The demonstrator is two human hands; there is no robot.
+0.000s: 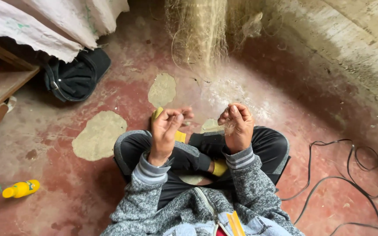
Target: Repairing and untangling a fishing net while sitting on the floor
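fibre: a fine pale netting or fibre bundle (200, 35) hangs down from the top, thinning to wispy strands that reach both hands
right hand (237, 126): fingers curled in, pinching a little tuft of those strands
left hand (166, 129): raised beside it, thumb and fingertips pinched together, looks like on a thread but too thin to tell
legs: crossed on the worn red floor (329, 192), yellow cuffs showing
around: yellow bottle (21, 189) far left, dark bag (76, 76) by a wooden bench, black cable (351, 175) on the right
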